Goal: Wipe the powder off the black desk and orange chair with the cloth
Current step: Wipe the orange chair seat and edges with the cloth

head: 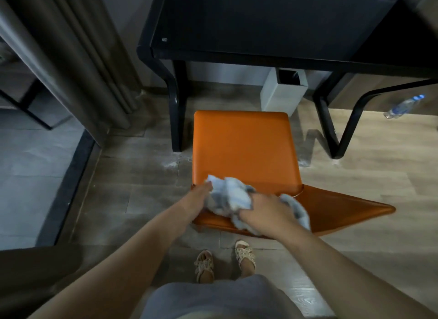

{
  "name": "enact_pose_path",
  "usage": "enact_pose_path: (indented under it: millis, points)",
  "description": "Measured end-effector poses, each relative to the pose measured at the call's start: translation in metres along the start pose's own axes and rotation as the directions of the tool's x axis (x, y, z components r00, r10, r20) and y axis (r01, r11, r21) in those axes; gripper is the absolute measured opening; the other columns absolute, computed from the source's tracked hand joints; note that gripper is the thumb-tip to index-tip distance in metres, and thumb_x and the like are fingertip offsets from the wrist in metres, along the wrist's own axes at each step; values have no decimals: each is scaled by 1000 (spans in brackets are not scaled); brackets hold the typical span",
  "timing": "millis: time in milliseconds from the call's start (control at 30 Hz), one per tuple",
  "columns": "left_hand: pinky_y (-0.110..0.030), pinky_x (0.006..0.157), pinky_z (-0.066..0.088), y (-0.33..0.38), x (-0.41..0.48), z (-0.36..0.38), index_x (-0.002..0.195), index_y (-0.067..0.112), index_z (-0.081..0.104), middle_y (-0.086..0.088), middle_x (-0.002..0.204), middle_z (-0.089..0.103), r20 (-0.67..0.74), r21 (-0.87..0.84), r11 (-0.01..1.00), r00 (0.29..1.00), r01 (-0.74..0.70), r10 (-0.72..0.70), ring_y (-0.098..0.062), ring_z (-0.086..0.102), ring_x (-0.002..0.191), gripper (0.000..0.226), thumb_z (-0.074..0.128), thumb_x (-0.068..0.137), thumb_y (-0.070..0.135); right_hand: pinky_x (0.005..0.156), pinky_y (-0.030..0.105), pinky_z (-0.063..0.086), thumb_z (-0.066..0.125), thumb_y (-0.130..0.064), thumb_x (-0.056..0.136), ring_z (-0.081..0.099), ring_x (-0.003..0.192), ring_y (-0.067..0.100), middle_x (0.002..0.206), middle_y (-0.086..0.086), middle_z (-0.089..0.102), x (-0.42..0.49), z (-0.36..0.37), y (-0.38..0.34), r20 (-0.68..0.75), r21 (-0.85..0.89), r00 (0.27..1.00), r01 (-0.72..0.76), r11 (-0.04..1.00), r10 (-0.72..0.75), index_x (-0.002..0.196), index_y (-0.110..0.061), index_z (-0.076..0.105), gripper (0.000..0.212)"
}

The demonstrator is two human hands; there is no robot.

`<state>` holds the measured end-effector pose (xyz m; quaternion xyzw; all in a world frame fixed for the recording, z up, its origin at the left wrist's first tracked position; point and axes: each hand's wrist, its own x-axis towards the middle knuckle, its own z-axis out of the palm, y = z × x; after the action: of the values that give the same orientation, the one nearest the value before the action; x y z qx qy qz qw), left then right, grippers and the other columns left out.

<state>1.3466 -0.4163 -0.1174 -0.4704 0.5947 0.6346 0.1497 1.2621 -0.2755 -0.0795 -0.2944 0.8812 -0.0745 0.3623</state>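
Soft grey garment (213, 299) nearest; left hand (201, 196) and right hand (264, 215) curl fingers into crumpled, fluffy cloth (231, 196) on smooth orange chair (244, 148).

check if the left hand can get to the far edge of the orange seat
Probably yes: the left hand holds the cloth at the near edge of the orange chair seat, and nothing lies on the seat beyond it.

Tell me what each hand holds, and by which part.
Both hold the crumpled pale blue-grey cloth at the orange chair: left hand at its left edge, right hand round its right part.
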Motion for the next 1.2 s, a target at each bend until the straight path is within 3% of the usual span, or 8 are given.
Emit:
enact_pose_path:
  millis: [100, 300, 367, 467, 600, 800, 967, 1200]
  points:
    - [-31, 90, 36, -5, 0, 17, 125, 22, 56, -8, 119, 53, -89, 248, 968, 994, -45, 69, -26, 52, 112, 47, 25, 99, 47, 86, 43, 42, 44, -42, 77, 53, 105, 31, 111, -1, 60, 5, 3, 9, -85, -130, 995, -62, 990, 51, 108, -34, 54, 33]
    - [-28, 55, 46, 3, -6, 7, 100, 9, 57, -19, 92, 62, -146, -254, 967, 988, 5, -44, -24, 55, 71, 29, 36, 100, 29, 84, 46, 36, 43, -46, 74, 50, 104, 32, 115, 3, 59, 0, 24, -34, -158, -135, 971, 158, 978, -178, 112, -31, 54, 43]
    - [-31, 80, 44, 1, -2, 10, 95, 21, 57, -14, 110, 61, -64, 171, 983, 994, -72, 85, -23, 57, 91, 27, 33, 99, 33, 78, 37, 45, 44, -47, 79, 58, 95, 28, 109, 3, 64, -7, 5, 10, -101, -123, 990, 88, 989, -100, 107, -26, 59, 39]
    - [-45, 105, 30, -5, -4, 19, 105, 32, 56, 2, 110, 60, 138, 782, 579, 970, -231, 201, -18, 54, 106, 41, 17, 99, 43, 80, 36, 43, 45, -48, 84, 54, 104, 26, 119, 2, 60, -10, -23, 64, -87, -356, 987, -157, 921, 135, 117, -27, 55, 40]
    - [-38, 90, 45, -1, -4, 35, 96, 23, 58, -2, 104, 63, 210, 879, 399, 963, -261, 167, -18, 58, 96, 42, 19, 100, 38, 89, 46, 35, 37, -42, 89, 49, 114, 32, 133, 6, 51, 1, -1, 29, -60, -341, 997, 15, 940, -37, 129, -27, 45, 44]
    - [-35, 87, 43, 9, 1, 66, 110, 27, 55, -1, 113, 60, 284, 901, 317, 955, -296, 87, -19, 55, 101, 37, 21, 99, 36, 82, 41, 41, 42, -47, 72, 51, 99, 25, 113, -5, 58, -13, -37, 99, -64, -287, 998, -13, 958, -6, 98, -37, 49, 29]
    - [-33, 80, 36, 14, 6, 99, 97, 32, 55, 6, 102, 57, 265, 909, 334, 964, -248, -6, -17, 53, 98, 32, 24, 96, 41, 85, 39, 34, 50, -45, 83, 45, 112, 28, 124, 2, 53, -9, -95, 165, -180, -506, 949, -314, 803, 257, 124, -34, 49, 42]
    - [-35, 102, 37, 23, 15, 137, 134, 28, 45, -4, 137, 49, 289, 879, 403, 957, -254, -27, -21, 49, 120, 39, 30, 99, 34, 87, 47, 39, 48, -48, 84, 46, 116, 32, 129, 6, 51, -10, -61, 139, 2, -481, 991, 117, 869, -133, 128, -29, 45, 48]
